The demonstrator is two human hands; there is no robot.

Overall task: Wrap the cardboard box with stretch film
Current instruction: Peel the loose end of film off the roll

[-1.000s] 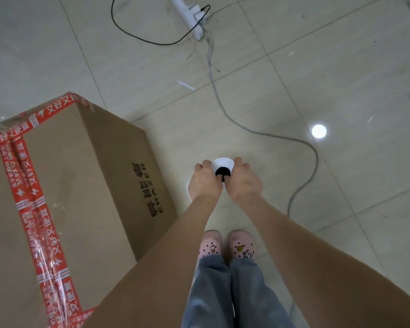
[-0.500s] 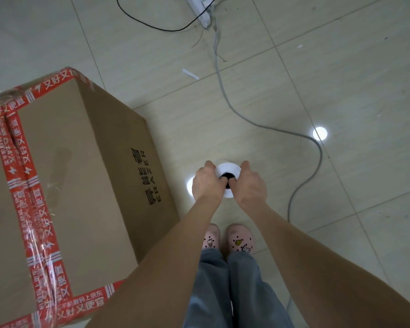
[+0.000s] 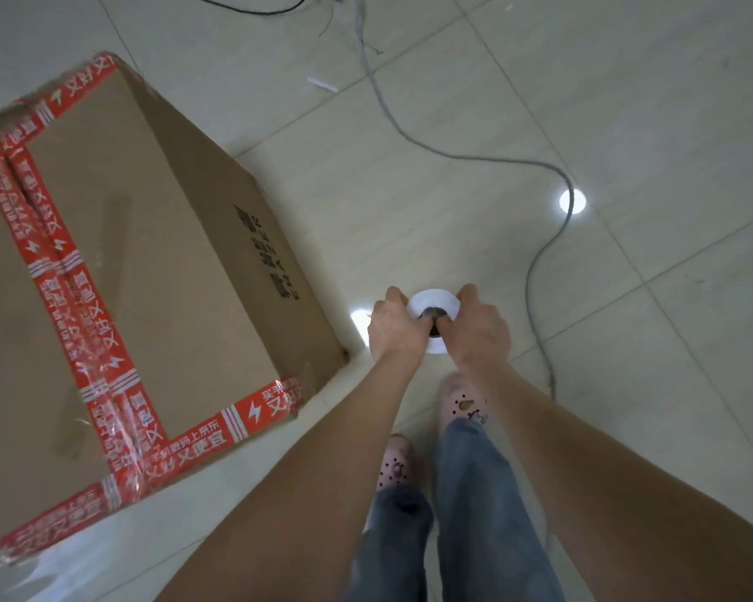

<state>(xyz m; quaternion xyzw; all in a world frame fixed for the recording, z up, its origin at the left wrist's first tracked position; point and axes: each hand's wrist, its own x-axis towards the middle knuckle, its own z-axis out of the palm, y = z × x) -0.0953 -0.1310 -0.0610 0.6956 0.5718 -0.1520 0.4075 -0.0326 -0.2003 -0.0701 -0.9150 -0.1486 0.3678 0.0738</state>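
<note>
Grip on the white stretch film roll (image 3: 434,302) is two-handed: left hand (image 3: 393,328) and right hand (image 3: 475,331) each curl round it, thumbs at its dark core, above the tiled floor (image 3: 627,102). Near the left hand, the cardboard box (image 3: 157,254) stands on the floor, sealed shut with red printed tape (image 3: 64,297), its contents hidden. A grey cable (image 3: 535,271) snakes past on the right.

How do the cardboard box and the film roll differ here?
The cardboard box is brown, rectangular, edged with red tape; the film roll is white, round, with a dark core. The box stands on the floor; the roll is gripped between the left hand and right hand. The box looks far larger than the roll.
</note>
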